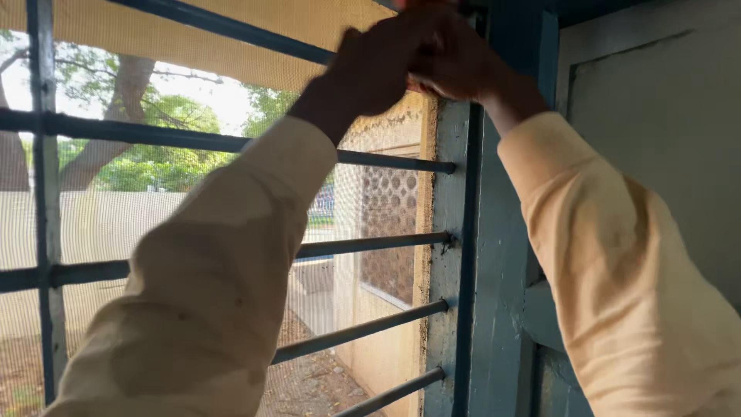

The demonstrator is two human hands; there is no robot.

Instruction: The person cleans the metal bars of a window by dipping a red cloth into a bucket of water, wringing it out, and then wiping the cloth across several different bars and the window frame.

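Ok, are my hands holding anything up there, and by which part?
It cannot be told. The left hand and right hand are pressed together at the top of the window frame, hiding whatever lies between them.

Both hands, left hand (378,66) and right hand (455,54), crowd together at 12 o'clock against the top of the blue window frame (494,255), no gap between them. Horizontal bars (370,245) block the opening from 9 to 6 o'clock; slots between bars look narrow, and mesh screen (139,224) closes them behind. Grey shutter panel (656,131) walls off 3 o'clock. Free room only on the near side, between the two sleeves at 6 o'clock.
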